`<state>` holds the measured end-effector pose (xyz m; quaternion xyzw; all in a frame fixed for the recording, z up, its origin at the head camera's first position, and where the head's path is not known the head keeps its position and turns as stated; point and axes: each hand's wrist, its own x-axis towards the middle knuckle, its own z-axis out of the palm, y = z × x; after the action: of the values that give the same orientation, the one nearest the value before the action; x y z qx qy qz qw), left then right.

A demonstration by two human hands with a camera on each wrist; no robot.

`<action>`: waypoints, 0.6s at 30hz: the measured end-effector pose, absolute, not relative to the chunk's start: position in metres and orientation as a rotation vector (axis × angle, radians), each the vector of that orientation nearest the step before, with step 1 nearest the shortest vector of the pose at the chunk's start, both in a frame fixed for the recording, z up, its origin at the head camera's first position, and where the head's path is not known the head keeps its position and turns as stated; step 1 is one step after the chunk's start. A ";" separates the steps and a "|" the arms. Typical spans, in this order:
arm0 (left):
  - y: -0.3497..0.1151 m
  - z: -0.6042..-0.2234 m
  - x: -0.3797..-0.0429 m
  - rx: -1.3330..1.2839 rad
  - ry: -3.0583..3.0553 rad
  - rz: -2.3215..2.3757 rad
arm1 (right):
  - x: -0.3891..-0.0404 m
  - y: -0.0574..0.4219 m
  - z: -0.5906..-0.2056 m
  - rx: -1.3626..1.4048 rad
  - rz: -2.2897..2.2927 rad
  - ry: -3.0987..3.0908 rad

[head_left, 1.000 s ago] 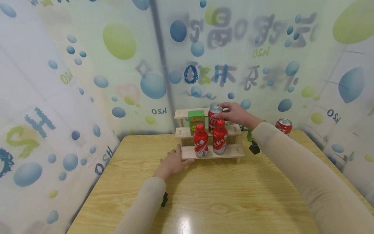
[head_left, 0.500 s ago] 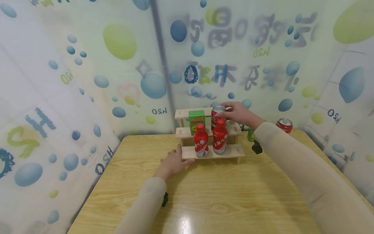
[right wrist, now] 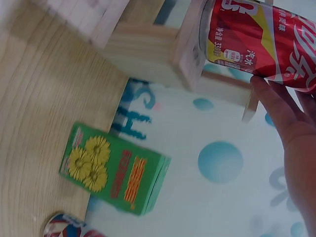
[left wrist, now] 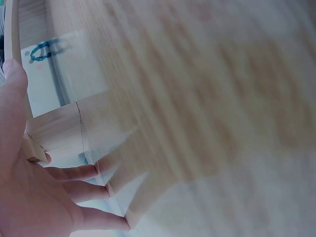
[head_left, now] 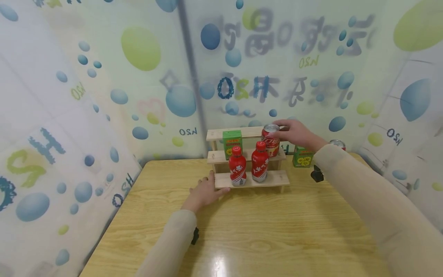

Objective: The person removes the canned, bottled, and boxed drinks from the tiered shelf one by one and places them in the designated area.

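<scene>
My right hand (head_left: 298, 134) grips a red soda can (head_left: 270, 139) from its right side. The can is upright at the right end of the middle step of a small three-step wooden rack (head_left: 277, 179). In the right wrist view the can's base is right at the step board (right wrist: 190, 44). Fingers spread, my left hand (head_left: 205, 193) rests against the left end of the lowest step, the thumb along its front edge. In the left wrist view its other fingertips touch the table. Two red bottles (head_left: 237, 169) stand on the lowest step; a green box (head_left: 232, 143) stands on the middle one.
Right of the rack, another green box (head_left: 302, 157) with yellow flowers stands on the wooden table (head_left: 249, 231). A second can (head_left: 337, 144) shows partly behind my right sleeve. A patterned wall covering (head_left: 155, 96) rises behind the table.
My right hand has moved the soda can rightward along the middle step, away from the green box there. My left hand stays in place. The green box on the table is less hidden.
</scene>
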<state>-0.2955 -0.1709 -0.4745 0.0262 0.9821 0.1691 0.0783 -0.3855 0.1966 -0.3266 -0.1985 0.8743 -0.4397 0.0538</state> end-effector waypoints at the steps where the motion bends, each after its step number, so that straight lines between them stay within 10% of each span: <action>1: -0.171 -0.474 -0.295 0.079 2.942 0.505 | -0.385 0.200 -0.326 -0.599 -1.339 2.655; 18: -0.170 -0.470 -0.291 0.073 2.938 0.521 | -0.376 0.269 -0.321 -0.444 -1.266 2.713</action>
<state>-0.2914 -0.1698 -0.4700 0.0245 0.9813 0.1741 0.0781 -0.3761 0.2690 -0.3211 -0.1466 0.8949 -0.4177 0.0572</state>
